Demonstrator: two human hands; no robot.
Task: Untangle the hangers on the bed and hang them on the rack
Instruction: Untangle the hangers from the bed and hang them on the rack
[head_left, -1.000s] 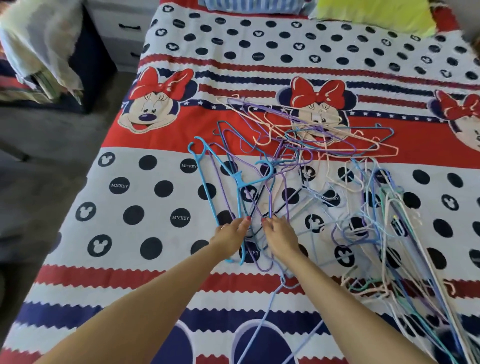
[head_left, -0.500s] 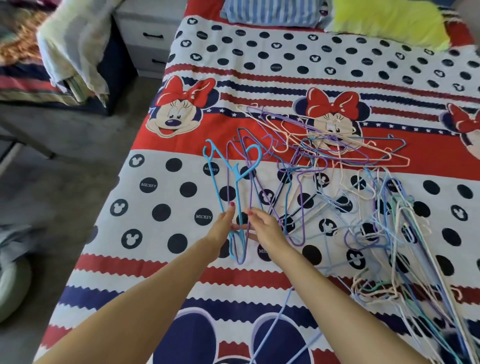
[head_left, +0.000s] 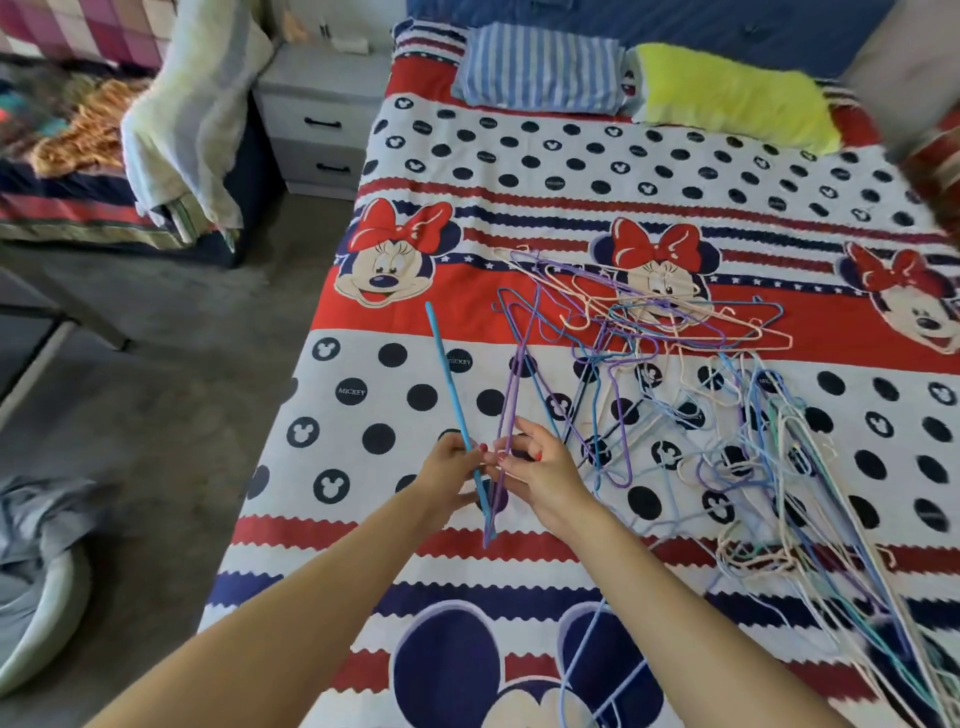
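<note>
A tangle of thin hangers (head_left: 691, 395) in purple, blue, pink and cream lies spread over the bed (head_left: 374, 415) with the cartoon-mouse cover. My left hand (head_left: 449, 470) grips a bright blue hanger (head_left: 452, 395), seen edge-on and raised above the cover. My right hand (head_left: 535, 470) pinches a purple hanger (head_left: 511, 395) right beside it, its far end still reaching into the pile. The two hands nearly touch. No rack is in view.
A grey nightstand (head_left: 317, 124) stands left of the bed head. A second bed (head_left: 104, 171) with draped cloth sits at the far left. Striped (head_left: 540, 67) and yellow (head_left: 732, 98) pillows lie at the head. Grey floor and a pale round object (head_left: 36, 613) lie to the left.
Both hands have lifted the blue and purple hangers off the cover and turned them edge-on, drawing them left, away from the pile. The camera has tilted up and left.
</note>
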